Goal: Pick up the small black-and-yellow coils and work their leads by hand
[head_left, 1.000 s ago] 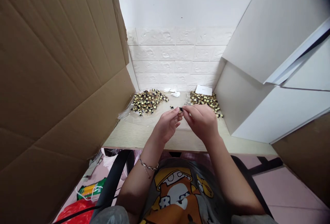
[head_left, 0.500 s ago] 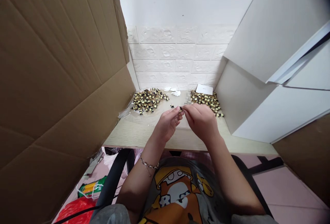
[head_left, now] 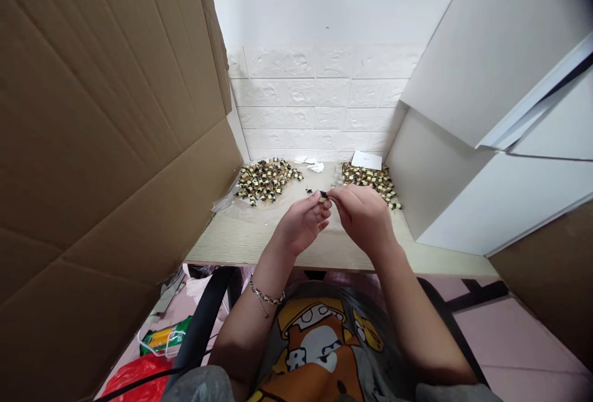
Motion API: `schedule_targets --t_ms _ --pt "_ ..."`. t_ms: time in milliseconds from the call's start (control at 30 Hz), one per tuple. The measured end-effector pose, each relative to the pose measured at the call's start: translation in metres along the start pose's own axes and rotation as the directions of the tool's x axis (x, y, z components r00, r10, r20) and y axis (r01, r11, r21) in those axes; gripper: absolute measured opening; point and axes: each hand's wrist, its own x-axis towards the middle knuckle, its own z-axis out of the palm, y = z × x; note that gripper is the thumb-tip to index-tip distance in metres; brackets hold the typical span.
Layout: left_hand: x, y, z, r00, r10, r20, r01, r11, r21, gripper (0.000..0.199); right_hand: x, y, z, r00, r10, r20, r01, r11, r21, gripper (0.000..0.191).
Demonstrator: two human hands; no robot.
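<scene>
A small black and yellow part (head_left: 323, 196) is between my two hands, above the middle of the pale tabletop (head_left: 231, 238). My left hand (head_left: 303, 221) pinches it with thumb and forefinger, the other fingers loosely curled beneath. From the right, the closed fingertips of my right hand (head_left: 364, 215) meet the part's right end. One similar piece (head_left: 309, 190) lies on the table just behind my left fingers. A loose pile of such pieces (head_left: 264, 181) spreads at the back left, and another pile (head_left: 370, 181) sits at the back right, partly behind my right hand.
A white card (head_left: 367, 160) rests on the right pile, and crumpled white scraps (head_left: 315, 167) lie near the wall. A tall cardboard sheet (head_left: 115, 112) borders the left side; white panels (head_left: 440, 186) border the right. Clear plastic (head_left: 225, 202) lies at the left edge.
The small part shows more between my fingertips. My right fingertips have shifted slightly right, and my left hand is turned a little more open beneath it.
</scene>
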Motion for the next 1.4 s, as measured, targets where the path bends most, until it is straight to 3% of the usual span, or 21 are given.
schedule_targets --t_ms 233,333,400,533,633,767,867,1000,1133,1400 --pt "0.000 -0.004 0.002 1.000 -0.004 0.015 0.004 1.000 -0.009 0.018 0.000 -0.002 -0.001 0.999 0.038 -0.033 -0.036 0.999 0.040 0.014" --pt "0.000 -0.006 0.006 0.996 0.082 -0.022 -0.081 0.996 0.035 0.018 0.000 -0.003 0.000 0.995 0.061 -0.073 -0.056 0.996 0.069 0.013" --pt "0.000 -0.006 0.009 0.978 0.207 -0.037 -0.203 0.975 0.089 0.016 0.002 -0.004 -0.001 0.989 0.095 -0.115 -0.079 0.988 0.134 0.012" --pt "-0.002 -0.002 0.016 0.865 0.501 -0.022 -0.469 0.824 0.318 0.013 0.010 -0.007 -0.007 0.971 0.153 -0.182 -0.097 0.954 0.284 0.012" --pt "-0.004 0.002 0.018 0.737 0.675 -0.028 -0.542 0.615 0.574 0.018 0.015 -0.008 -0.010 0.966 0.164 -0.198 -0.099 0.949 0.300 0.013" --pt "-0.011 0.006 0.021 0.517 0.853 0.073 -0.463 0.206 0.862 0.020 0.019 -0.008 -0.011 0.969 0.160 -0.190 -0.097 0.948 0.303 0.011" --pt "-0.015 0.008 0.022 0.388 0.895 0.218 -0.347 -0.077 0.935 0.018 0.022 -0.009 -0.012 0.973 0.138 -0.184 -0.074 0.945 0.317 0.010" --pt "-0.016 0.009 0.021 0.259 0.902 0.344 -0.208 -0.296 0.932 0.014 0.026 -0.010 -0.013 0.976 0.081 -0.204 -0.015 0.952 0.307 0.009" --pt "-0.014 0.006 0.019 0.213 0.897 0.387 -0.102 -0.373 0.922 0.014 0.027 -0.011 -0.014 0.978 0.071 -0.195 -0.014 0.959 0.282 0.009" --pt "-0.010 0.000 0.015 0.211 0.881 0.423 0.010 -0.434 0.901 0.014 0.023 -0.011 -0.014 0.985 0.066 -0.161 -0.031 0.977 0.212 0.009"
